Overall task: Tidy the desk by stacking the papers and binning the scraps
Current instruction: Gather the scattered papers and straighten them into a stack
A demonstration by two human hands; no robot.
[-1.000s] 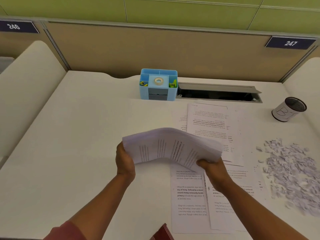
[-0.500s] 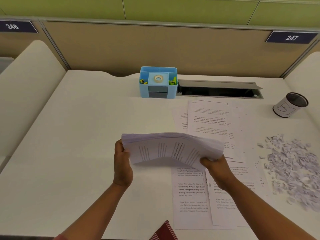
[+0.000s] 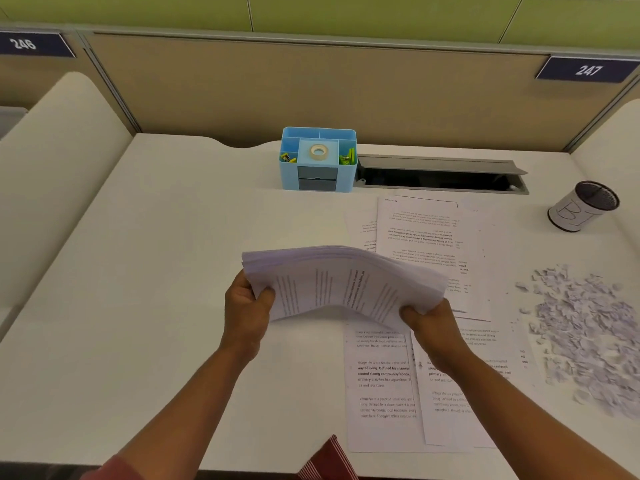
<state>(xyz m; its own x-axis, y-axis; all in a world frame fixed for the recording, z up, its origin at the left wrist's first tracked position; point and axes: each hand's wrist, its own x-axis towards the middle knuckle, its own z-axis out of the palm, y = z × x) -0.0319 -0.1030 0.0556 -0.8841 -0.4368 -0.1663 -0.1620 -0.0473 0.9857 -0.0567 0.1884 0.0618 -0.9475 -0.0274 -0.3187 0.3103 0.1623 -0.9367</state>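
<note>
A bowed paper stack (image 3: 346, 282) is held above the tabletop (image 3: 145, 271), gripped at its ends by the left hand (image 3: 247, 310) and right hand (image 3: 433, 329). The fingers of both are curled round its edges. Loose sheets (image 3: 384, 386) and scraps (image 3: 585, 334) are spread beneath and to the right.

My forearms are bare up to the lower edge of the frame. At lower left a dull red sleeve (image 3: 114, 471) covers my left arm, and red-and-white striped cloth (image 3: 329, 460) shows at bottom centre.
</note>
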